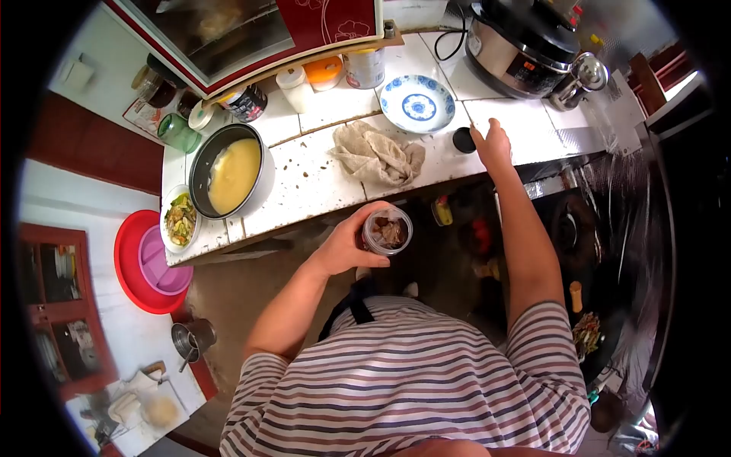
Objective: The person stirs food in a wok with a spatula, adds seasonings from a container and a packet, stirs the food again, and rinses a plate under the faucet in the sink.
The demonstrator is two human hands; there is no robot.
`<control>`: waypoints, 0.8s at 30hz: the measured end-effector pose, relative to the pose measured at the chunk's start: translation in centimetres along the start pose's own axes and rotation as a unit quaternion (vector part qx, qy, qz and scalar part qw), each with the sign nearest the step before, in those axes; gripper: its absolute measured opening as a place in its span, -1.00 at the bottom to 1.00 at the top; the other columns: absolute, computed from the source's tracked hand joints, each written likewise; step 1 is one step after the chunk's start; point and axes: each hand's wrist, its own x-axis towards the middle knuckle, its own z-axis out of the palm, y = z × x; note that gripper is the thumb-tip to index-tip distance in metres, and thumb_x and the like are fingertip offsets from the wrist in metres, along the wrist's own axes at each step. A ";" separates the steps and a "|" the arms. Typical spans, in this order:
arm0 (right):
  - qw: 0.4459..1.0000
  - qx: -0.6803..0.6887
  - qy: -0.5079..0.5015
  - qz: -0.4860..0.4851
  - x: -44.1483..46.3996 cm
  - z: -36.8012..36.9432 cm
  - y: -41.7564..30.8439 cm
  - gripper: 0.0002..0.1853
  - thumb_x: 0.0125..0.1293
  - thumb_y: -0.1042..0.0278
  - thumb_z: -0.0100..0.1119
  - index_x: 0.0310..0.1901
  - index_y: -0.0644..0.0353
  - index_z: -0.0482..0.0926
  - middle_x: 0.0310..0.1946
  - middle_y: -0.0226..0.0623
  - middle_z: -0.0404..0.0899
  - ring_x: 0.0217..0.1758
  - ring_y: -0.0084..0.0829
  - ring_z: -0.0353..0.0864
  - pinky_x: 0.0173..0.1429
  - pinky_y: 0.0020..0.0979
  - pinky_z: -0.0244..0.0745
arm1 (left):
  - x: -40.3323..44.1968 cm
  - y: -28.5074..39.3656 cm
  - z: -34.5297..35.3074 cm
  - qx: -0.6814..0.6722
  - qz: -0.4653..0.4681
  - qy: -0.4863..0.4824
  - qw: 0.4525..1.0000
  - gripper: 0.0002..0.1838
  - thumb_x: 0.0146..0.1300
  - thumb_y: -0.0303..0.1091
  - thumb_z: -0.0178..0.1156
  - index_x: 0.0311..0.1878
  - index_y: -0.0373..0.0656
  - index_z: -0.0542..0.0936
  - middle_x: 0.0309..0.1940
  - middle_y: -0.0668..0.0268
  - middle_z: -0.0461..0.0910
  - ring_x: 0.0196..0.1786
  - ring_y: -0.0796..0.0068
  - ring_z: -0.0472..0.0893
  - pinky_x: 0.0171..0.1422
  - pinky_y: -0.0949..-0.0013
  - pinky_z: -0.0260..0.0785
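My left hand point(346, 242) is wrapped round a clear open jar point(387, 231) with brownish pieces inside, held in front of the counter edge. Over the right part of the white tiled counter point(297, 186), my right hand point(493, 145) reaches to a small black lid point(463, 140), its fingers at the lid's right edge. Whether they grip it is too small to tell. A blue and white plate point(418, 104) lies just left of the lid, and a crumpled beige cloth point(377, 154) lies below the plate.
A pot of yellow mixture point(234, 175) and a dish of food point(180, 221) stand at the counter's left. Jars line the back beneath a red cabinet point(304, 30). An electric cooker point(518, 53) stands at the back right. Red and purple basins point(137, 282) are at the left.
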 end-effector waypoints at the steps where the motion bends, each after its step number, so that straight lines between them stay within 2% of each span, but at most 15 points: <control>1: 0.997 -0.019 0.028 -0.073 -0.2 -1.0 0.0 -0.62 0.11 0.15 0.13 -0.16 0.29 0.46 -0.37 0.01 0.56 -0.22 -0.02 0.53 -0.14 -0.15 0.42 | 0.3 -0.1 0.3 0.001 0.009 0.003 1.000 -0.11 -0.22 -0.49 0.44 0.26 -0.19 0.22 0.10 0.33 0.33 0.13 0.53 0.33 0.25 0.41 0.15; 2: 0.995 0.040 -0.065 -0.066 -1.5 -3.9 -2.7 -0.74 0.09 0.25 0.14 -0.26 0.25 0.52 -0.40 -0.08 0.56 -0.29 -0.11 0.55 -0.19 -0.24 0.43 | 0.5 -0.3 0.6 -0.004 -0.004 0.007 1.000 -0.11 -0.21 -0.48 0.44 0.26 -0.21 0.21 0.10 0.33 0.34 0.13 0.53 0.33 0.25 0.42 0.15; 3: 0.973 0.140 -0.137 -0.121 -3.0 -6.0 -4.5 -0.80 0.08 0.32 0.18 -0.32 0.27 0.51 -0.56 -0.27 0.50 -0.50 -0.43 0.47 -0.33 -0.45 0.38 | 0.6 -0.5 1.0 -0.012 -0.020 0.009 1.000 -0.11 -0.21 -0.47 0.44 0.26 -0.22 0.21 0.09 0.33 0.34 0.13 0.54 0.33 0.25 0.43 0.14; 4: 0.947 0.186 -0.199 -0.168 -5.2 -7.8 -6.5 -0.84 0.07 0.39 0.16 -0.33 0.28 0.51 -0.55 -0.30 0.48 -0.49 -0.50 0.42 -0.32 -0.49 0.37 | 0.9 -0.5 1.5 -0.012 -0.027 0.009 1.000 -0.11 -0.20 -0.43 0.44 0.26 -0.24 0.20 0.08 0.32 0.35 0.13 0.54 0.33 0.25 0.43 0.14; 5: 0.904 0.235 -0.252 -0.253 -7.3 -9.4 -8.0 -0.85 0.07 0.39 0.18 -0.34 0.26 0.50 -0.49 -0.32 0.49 -0.44 -0.53 0.46 -0.31 -0.51 0.38 | 1.3 -0.7 2.0 -0.013 -0.024 0.002 1.000 -0.11 -0.20 -0.43 0.44 0.26 -0.24 0.20 0.08 0.32 0.35 0.13 0.54 0.33 0.25 0.43 0.14; 6: 0.888 0.217 -0.310 -0.260 -9.4 -11.4 -9.7 -0.86 0.07 0.40 0.19 -0.34 0.25 0.50 -0.44 -0.32 0.50 -0.39 -0.52 0.50 -0.29 -0.52 0.39 | 1.8 -0.9 2.5 -0.015 -0.028 -0.007 0.999 -0.10 -0.21 -0.41 0.45 0.26 -0.24 0.20 0.08 0.32 0.36 0.12 0.53 0.33 0.25 0.43 0.15; 7: 0.879 0.195 -0.292 -0.324 -10.9 -12.4 -10.4 -0.85 0.06 0.39 0.20 -0.33 0.22 0.50 -0.42 -0.31 0.49 -0.39 -0.44 0.51 -0.29 -0.48 0.39 | 2.2 -1.1 3.0 -0.016 -0.033 -0.017 0.999 -0.09 -0.22 -0.38 0.46 0.26 -0.24 0.20 0.07 0.32 0.36 0.12 0.53 0.34 0.24 0.44 0.15; 9: 0.879 0.121 -0.252 -0.387 -12.5 -13.4 -10.6 -0.84 0.02 0.34 0.21 -0.36 0.15 0.49 -0.43 -0.33 0.46 -0.39 -0.27 0.49 -0.31 -0.36 0.40 | 3.0 -1.1 4.3 -0.017 -0.044 -0.039 0.998 -0.10 -0.22 -0.38 0.45 0.25 -0.24 0.21 0.06 0.32 0.37 0.10 0.54 0.35 0.23 0.43 0.17; 12: 0.891 0.083 -0.246 -0.372 -13.3 -14.6 -9.2 -0.86 0.01 0.37 0.20 -0.38 0.15 0.48 -0.43 -0.33 0.46 -0.38 -0.25 0.49 -0.33 -0.35 0.41 | 3.9 -0.9 6.3 -0.016 -0.072 -0.077 0.994 -0.12 -0.21 -0.40 0.42 0.24 -0.24 0.21 0.02 0.33 0.40 0.04 0.55 0.38 0.16 0.44 0.22; 14: 0.878 0.061 -0.169 -0.443 -13.9 -15.0 -7.7 -0.88 0.00 0.42 0.17 -0.40 0.18 0.45 -0.44 -0.31 0.46 -0.39 -0.24 0.49 -0.36 -0.34 0.40 | 4.4 -1.2 7.5 -0.017 -0.088 -0.100 0.991 -0.14 -0.21 -0.42 0.40 0.24 -0.23 0.22 0.00 0.33 0.41 0.00 0.56 0.40 0.12 0.44 0.27; 16: 0.891 0.087 -0.151 -0.420 -14.4 -16.5 -6.6 -0.89 0.00 0.41 0.15 -0.42 0.17 0.44 -0.47 -0.30 0.44 -0.38 -0.22 0.48 -0.35 -0.32 0.40 | 4.9 -1.9 8.4 -0.024 -0.104 -0.144 0.984 -0.11 -0.24 -0.34 0.42 0.24 -0.23 0.23 0.03 0.36 0.39 0.05 0.57 0.37 0.18 0.42 0.19; 19: 0.919 0.104 -0.143 -0.353 -15.5 -19.2 -5.3 -0.91 0.02 0.44 0.09 -0.44 0.18 0.40 -0.51 -0.23 0.40 -0.39 -0.16 0.46 -0.36 -0.29 0.37 | 5.3 -3.1 9.9 -0.072 -0.128 -0.157 0.977 -0.13 -0.25 -0.35 0.41 0.23 -0.22 0.24 0.03 0.37 0.39 0.05 0.56 0.37 0.19 0.42 0.18; 21: 0.944 0.111 -0.185 -0.250 -16.6 -20.5 -4.4 -0.92 0.01 0.52 0.07 -0.42 0.24 0.40 -0.50 -0.20 0.41 -0.46 -0.20 0.45 -0.38 -0.37 0.36 | 6.1 -3.8 11.3 -0.078 -0.125 -0.192 0.970 -0.12 -0.25 -0.36 0.42 0.23 -0.21 0.23 0.04 0.37 0.39 0.06 0.55 0.37 0.19 0.41 0.18; 23: 0.949 0.125 -0.178 -0.229 -17.3 -21.7 -3.7 -0.93 0.03 0.55 0.04 -0.41 0.27 0.38 -0.52 -0.17 0.39 -0.48 -0.24 0.44 -0.38 -0.40 0.35 | 7.0 -3.9 12.6 -0.042 -0.109 -0.227 0.967 -0.11 -0.23 -0.40 0.42 0.25 -0.22 0.20 0.03 0.36 0.39 0.06 0.54 0.37 0.15 0.41 0.23; 24: 0.961 0.130 -0.142 -0.198 -17.6 -22.1 -3.3 -0.93 0.04 0.56 0.03 -0.41 0.27 0.37 -0.52 -0.16 0.38 -0.50 -0.26 0.42 -0.38 -0.41 0.34 | 7.3 -4.7 13.0 -0.052 -0.105 -0.232 0.966 -0.14 -0.19 -0.46 0.38 0.25 -0.23 0.19 0.01 0.35 0.40 0.01 0.55 0.40 0.09 0.42 0.30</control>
